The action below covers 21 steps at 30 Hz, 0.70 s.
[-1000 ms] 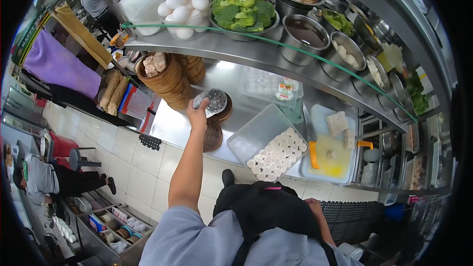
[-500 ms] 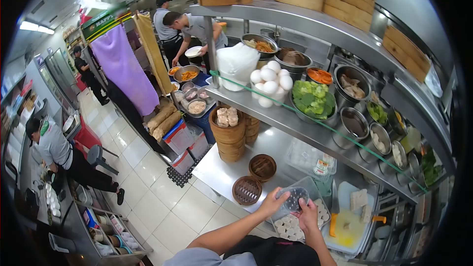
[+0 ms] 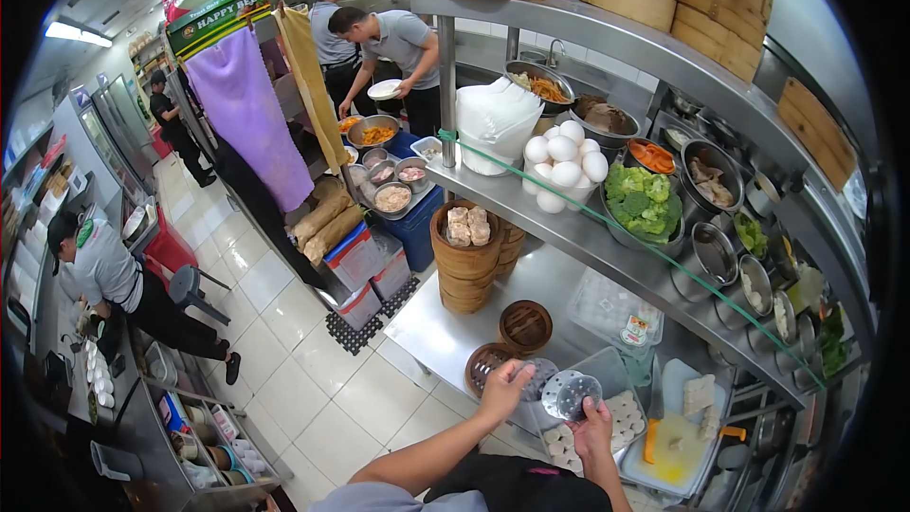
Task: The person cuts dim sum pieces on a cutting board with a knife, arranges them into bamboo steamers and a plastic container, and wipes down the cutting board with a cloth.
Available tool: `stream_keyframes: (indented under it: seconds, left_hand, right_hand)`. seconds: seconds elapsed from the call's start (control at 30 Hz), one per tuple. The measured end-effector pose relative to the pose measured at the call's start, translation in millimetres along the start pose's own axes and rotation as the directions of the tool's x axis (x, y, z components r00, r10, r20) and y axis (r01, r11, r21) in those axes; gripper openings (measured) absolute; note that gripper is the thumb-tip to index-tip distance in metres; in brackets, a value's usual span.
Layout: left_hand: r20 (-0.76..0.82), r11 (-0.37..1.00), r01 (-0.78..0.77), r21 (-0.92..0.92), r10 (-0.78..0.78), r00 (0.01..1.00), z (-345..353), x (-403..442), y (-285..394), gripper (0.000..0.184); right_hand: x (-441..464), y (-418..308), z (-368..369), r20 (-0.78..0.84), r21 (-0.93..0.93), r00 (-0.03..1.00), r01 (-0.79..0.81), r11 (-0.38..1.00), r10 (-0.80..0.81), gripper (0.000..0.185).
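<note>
1. So the left hand [image 3: 502, 393] is pinching a thin, see-through perforated round sheet [image 3: 538, 377] by its edge, fingers bunched up close to the rim.
2. The right hand [image 3: 595, 429] is gripping the overlapping perforated discs [image 3: 580, 398], thumb pressing near the lower rim. They're covering each other, so I'm not getting a proper count.
3. All of these are being held up off the steel table [image 3: 427, 318], around its front edge, right by the left side of a clear plastic tub [image 3: 607, 372]. White round pieces [image 3: 626, 412] are sitting in rows in there.
4. Step in hand, my read: the person is dealing with separating the sheets. The left one is sticking out to the side of the others, but I'm not able to tell if it's fully loose.
5. As for the next move, stuff this flimsy is calling for a light fingertip pinch on one rim while the other hand is steadying the rest. Squeezing hard is risking a crease, I'd guess.
6. Left of the tub, a slatted bamboo steamer [image 3: 526, 325] is sitting uncovered, with a second bamboo basket [image 3: 482, 362] right by the front edge. A tall steamer stack [image 3: 464, 280] is standing nearer the table's left edge.
7. A white cutting board [image 3: 675, 374] is lying right of the tub.
</note>
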State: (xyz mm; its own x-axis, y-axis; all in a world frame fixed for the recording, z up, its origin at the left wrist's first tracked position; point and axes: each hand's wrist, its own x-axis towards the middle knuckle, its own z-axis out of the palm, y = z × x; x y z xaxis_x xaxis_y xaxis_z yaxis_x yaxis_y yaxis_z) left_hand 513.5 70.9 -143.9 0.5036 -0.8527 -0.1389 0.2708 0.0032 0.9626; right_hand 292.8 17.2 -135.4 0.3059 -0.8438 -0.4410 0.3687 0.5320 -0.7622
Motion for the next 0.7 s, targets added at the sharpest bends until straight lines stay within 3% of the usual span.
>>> stream_keyframes:
  seconds: [0.07, 0.13, 0.2, 0.27, 0.3, 0.37, 0.4, 0.43, 0.47, 0.5, 0.57, 0.6, 0.63, 0.67, 0.7]
  left_hand:
    - [-0.052, 0.996, -0.081, 0.043, 0.083, 0.995, -16, 6, 14, 0.021]
    - [-0.021, 0.891, -0.291, 0.349, 0.318, 0.948, -33, 11, 19, 0.021]
    - [0.042, 0.846, -0.337, 0.414, 0.352, 0.935, -45, 11, 16, 0.022]
    - [0.286, 0.709, -0.511, 0.485, 0.424, 0.859, -58, 14, -4, 0.024]
    - [0.29, 0.712, -0.507, 0.485, 0.416, 0.862, -62, 16, -10, 0.024]
    - [0.536, 0.159, -0.639, 0.752, 0.416, 0.735, -69, 16, -35, 0.035]
    - [0.565, 0.006, -0.583, 0.812, 0.242, 0.789, -80, 17, -80, 0.046]
    - [0.639, -0.101, -0.635, 0.766, 0.236, 0.732, -85, 17, -93, 0.05]
    - [0.591, 0.05, -0.59, 0.806, -0.025, 0.806, -86, 18, -94, 0.052]
    - [0.605, 0.046, -0.617, 0.786, 0.145, 0.782, -82, 14, -98, 0.054]
    - [0.479, 0.425, -0.489, 0.762, 0.139, 0.867, -50, 2, -36, 0.053]
    - [0.449, 0.825, -0.33, 0.46, 0.104, 0.888, -42, 3, -33, 0.048]
    - [0.465, 0.962, -0.108, 0.252, -0.023, 0.885, -28, -5, -22, 0.046]
    - [0.496, 0.99, 0.139, 0.038, -0.139, 0.857, -16, -9, -15, 0.044]
    - [0.504, 0.99, 0.139, 0.036, -0.139, 0.852, -11, -4, -15, 0.044]
  right_hand:
    - [-6, -1, -3, -0.048, 0.017, 0.999, -0.016, 1.0, 0.016, 0.021]
    - [-8, 1, -10, -0.093, 0.036, 0.995, -0.03, 0.999, 0.033, 0.022]
    - [-11, 9, -27, -0.152, 0.078, 0.986, -0.05, 0.996, 0.062, 0.029]
    - [-11, 16, -39, -0.175, 0.081, 0.981, -0.07, 0.994, 0.084, 0.031]
    - [-13, 18, -42, -0.144, 0.104, 0.986, -0.071, 0.992, 0.086, 0.034]
    - [-20, 22, -41, -0.152, 0.157, 0.984, -0.071, 0.985, 0.095, 0.039]
    - [-18, 24, -35, -0.101, 0.192, 0.993, -0.046, 0.98, 0.066, 0.038]
    - [-18, 27, -37, -0.079, 0.225, 0.996, -0.018, 0.974, 0.036, 0.037]
    - [-16, 30, -39, -0.023, 0.242, 0.999, -0.018, 0.97, 0.024, 0.035]
    - [-17, 33, -46, -0.077, 0.186, 0.997, -0.01, 0.982, 0.024, 0.036]
    - [-26, 21, -19, -0.134, 0.12, 0.991, -0.001, 0.993, 0.017, 0.032]
    - [-29, 13, -4, -0.12, 0.078, 0.993, -0.002, 0.997, 0.011, 0.029]
    - [-32, 11, 3, -0.098, 0.029, 0.995, -0.009, 1.0, 0.012, 0.027]
    - [-33, 10, 8, -0.063, -0.024, 0.998, -0.017, 1.0, 0.016, 0.026]
    - [-32, 12, 13, -0.048, -0.028, 0.999, 0.005, 1.0, -0.006, 0.024]
